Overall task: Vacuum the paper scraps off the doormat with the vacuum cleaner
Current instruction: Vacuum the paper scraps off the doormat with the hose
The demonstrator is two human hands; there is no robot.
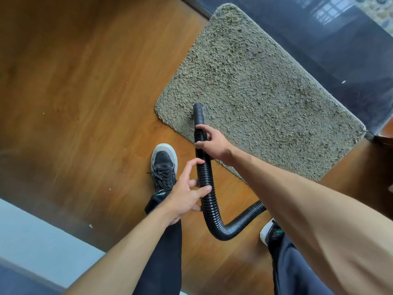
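Note:
A shaggy grey-green doormat lies on the wooden floor. The black ribbed vacuum hose runs up from below my arms, and its smooth nozzle rests on the mat's near left corner. My right hand grips the hose just behind the nozzle. My left hand holds the hose lower down, thumb over it and fingers loosely round it. I see no paper scraps on the mat; small white specks lie on the floor at the left.
My left shoe stands on the wooden floor beside the mat. My right shoe shows under my right arm. A dark glossy threshold borders the mat's far side. A pale surface sits at lower left.

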